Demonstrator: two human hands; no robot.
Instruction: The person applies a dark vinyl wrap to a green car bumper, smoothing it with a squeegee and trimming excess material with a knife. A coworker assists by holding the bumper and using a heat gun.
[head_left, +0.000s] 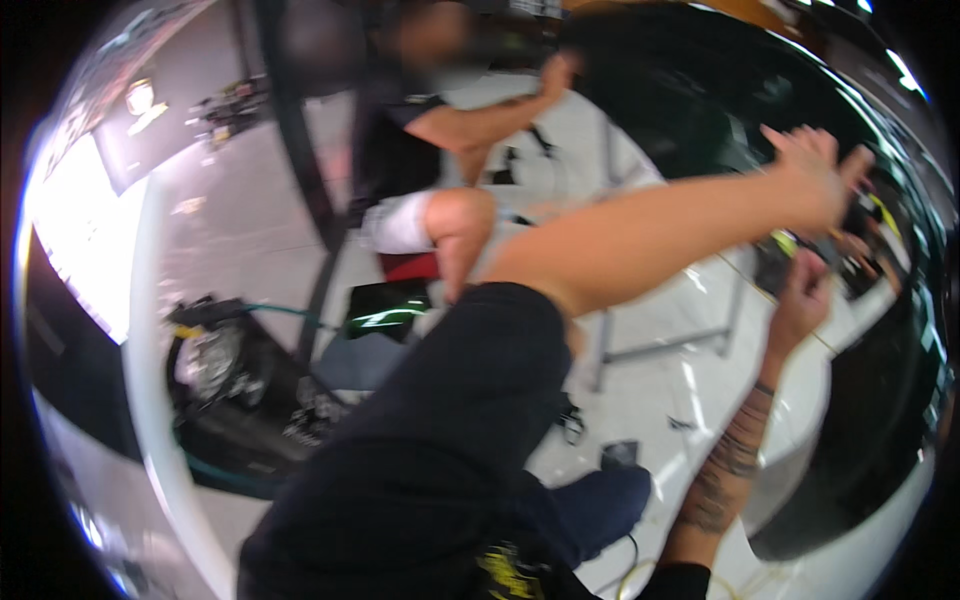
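Note:
My left arm stretches across the view to the right, in a black sleeve. Its left hand (812,180) has spread fingers and lies at or close to a large dark glossy curved panel (690,95); whether it touches cannot be made out. Below it, my right hand (803,292) is raised with curled fingers, and blur hides anything between them. Dark markings run along the right forearm. Beside both hands, the panel's shiny surface shows reflections of hands and a yellow-green patch.
A co-worker in a dark top and light shorts (400,222) sits ahead, one arm raised toward the panel. A grey metal stand (665,345) stands under it. At left are a black bag (235,400) and a dark glossy sheet (388,308). Small items and a cable lie on the pale floor.

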